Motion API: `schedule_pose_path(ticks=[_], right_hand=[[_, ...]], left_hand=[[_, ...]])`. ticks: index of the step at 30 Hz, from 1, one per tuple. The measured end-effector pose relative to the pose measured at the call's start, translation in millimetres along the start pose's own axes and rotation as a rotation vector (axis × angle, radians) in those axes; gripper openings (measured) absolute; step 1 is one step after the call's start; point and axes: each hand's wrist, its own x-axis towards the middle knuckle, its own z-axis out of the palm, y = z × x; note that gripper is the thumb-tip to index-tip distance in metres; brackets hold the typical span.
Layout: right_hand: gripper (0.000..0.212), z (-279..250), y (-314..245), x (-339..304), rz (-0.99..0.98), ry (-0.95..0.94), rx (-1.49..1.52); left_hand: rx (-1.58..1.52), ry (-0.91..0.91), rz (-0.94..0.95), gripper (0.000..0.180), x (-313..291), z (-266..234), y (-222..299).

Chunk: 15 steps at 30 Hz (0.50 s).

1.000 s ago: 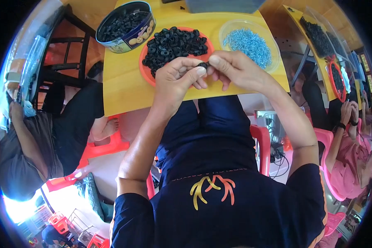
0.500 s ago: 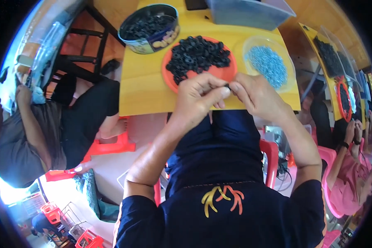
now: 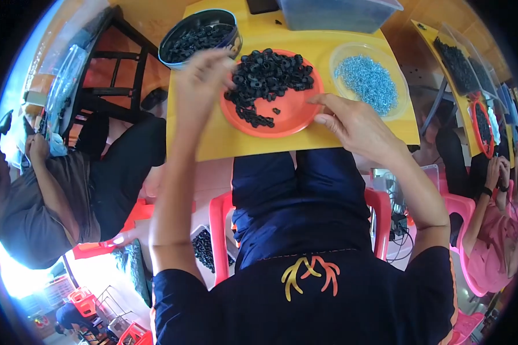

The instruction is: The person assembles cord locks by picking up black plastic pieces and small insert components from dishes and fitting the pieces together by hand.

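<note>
My left hand (image 3: 198, 83) is raised at the left of the orange-red plate (image 3: 293, 118), just in front of the round tin (image 3: 234, 46). Motion smears its fingers, so what they hold, if anything, does not show. My right hand (image 3: 357, 123) reaches over the plate's right rim, index finger and thumb apart with nothing between them. Small black ring-like parts (image 3: 270, 75) are heaped on the plate's far and left side. One small black piece (image 3: 276, 111) lies alone on its bare surface. More black parts (image 3: 198, 43) fill the tin.
Right of the plate, a clear shallow dish (image 3: 406, 106) holds small silvery metal pieces (image 3: 367, 83). A clear plastic bin (image 3: 334, 17) stands at the yellow table's (image 3: 213, 146) far edge. People sit on both sides, the right one at another table. Below left is a tray of black parts (image 3: 204, 250).
My hands were together at the plate's near edge with a small black piece between the fingertips. They have parted: the left went up and left toward the tin, the right opened beside the plate.
</note>
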Motion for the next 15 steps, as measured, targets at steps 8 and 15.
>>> schedule_pose_path(ticks=[8,15], right_hand=[[0.016,-2,0,-25,-0.086,-0.063,-0.077],[0.013,8,-2,-37,-0.099,-0.181,-0.029]], left_hand=[[0.665,0.152,0.215,0.028,85,-85,-41],[0.598,-0.262,0.397,0.01,18,-15,-15]])
